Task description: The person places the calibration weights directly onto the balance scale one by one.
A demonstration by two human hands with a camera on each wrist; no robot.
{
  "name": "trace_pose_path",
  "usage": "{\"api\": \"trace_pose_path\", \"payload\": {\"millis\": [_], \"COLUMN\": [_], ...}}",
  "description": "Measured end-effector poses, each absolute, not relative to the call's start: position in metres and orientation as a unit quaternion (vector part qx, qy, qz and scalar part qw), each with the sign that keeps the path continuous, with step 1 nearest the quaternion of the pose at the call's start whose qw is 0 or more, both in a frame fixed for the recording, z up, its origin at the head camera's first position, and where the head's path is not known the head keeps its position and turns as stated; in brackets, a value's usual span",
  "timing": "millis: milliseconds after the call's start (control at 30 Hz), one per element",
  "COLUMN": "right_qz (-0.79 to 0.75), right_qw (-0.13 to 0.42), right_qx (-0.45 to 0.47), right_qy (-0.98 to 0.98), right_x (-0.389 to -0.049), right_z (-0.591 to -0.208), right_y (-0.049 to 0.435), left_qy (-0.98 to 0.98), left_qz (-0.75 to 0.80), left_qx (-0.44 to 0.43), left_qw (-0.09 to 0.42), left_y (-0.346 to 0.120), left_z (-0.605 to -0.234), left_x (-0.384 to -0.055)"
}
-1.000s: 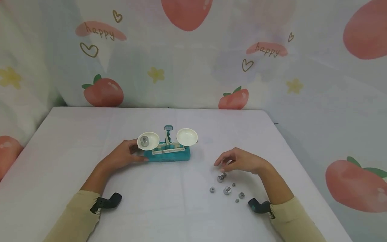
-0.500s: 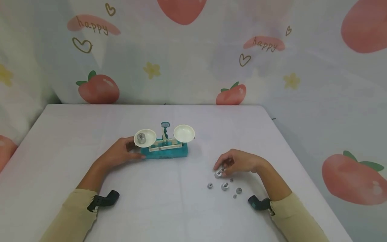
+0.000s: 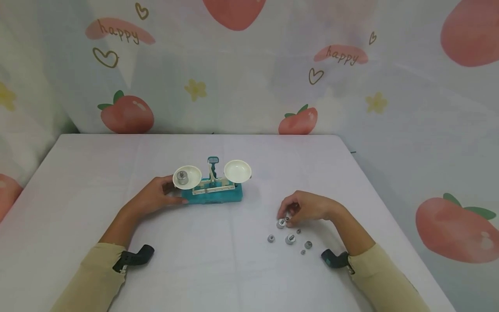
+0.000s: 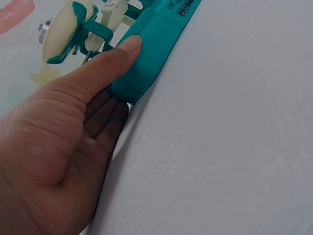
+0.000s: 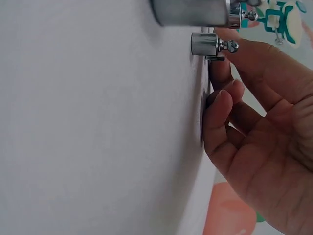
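A teal balance scale (image 3: 212,197) with two cream pans stands on the white table. In its left pan sits a metal weight (image 3: 182,177); the right pan (image 3: 238,171) holds nothing. My left hand (image 3: 150,199) grips the left end of the scale's base (image 4: 142,73), thumb (image 4: 129,44) on the front side and fingers partly hidden behind. My right hand (image 3: 309,206) is low among the silver weights, thumb and forefinger around a small weight (image 5: 215,58), mostly hidden. Just beside them stand another small weight (image 5: 203,44) and a larger weight (image 3: 281,223).
Nearer me lie several more weights: a larger one (image 3: 290,239), a small one (image 3: 271,238) to its left, and others (image 3: 308,245) on its right. A printed fabric backdrop (image 3: 249,86) rises behind the table.
My right hand has lowered to the weights, and its thumb and forefinger have drawn in around a small one. My left hand stays on the scale. The head view has shifted slightly.
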State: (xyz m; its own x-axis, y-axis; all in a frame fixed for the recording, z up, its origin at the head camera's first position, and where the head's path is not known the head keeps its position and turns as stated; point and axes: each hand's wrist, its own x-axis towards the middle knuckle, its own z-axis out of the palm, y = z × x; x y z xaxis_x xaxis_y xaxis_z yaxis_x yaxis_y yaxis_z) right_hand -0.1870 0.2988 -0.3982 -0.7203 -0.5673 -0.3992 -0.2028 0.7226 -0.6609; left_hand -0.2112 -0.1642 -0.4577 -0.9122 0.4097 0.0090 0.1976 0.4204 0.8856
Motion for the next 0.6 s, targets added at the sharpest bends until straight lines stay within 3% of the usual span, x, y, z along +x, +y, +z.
{"api": "trace_pose_path", "payload": {"millis": [600], "right_qz": [-0.288], "right_qw": [0.261], "right_qx": [-0.241], "right_qy": [0.889], "right_x": [-0.1874], "right_z": [-0.3938], "right_y": [0.3058], "left_qy": [0.831], "left_qz": [0.513], "left_qx": [0.189], "left_qw": [0.103], "left_y": [-0.1641], "left_z": [-0.4591], "left_x": [-0.2115]}}
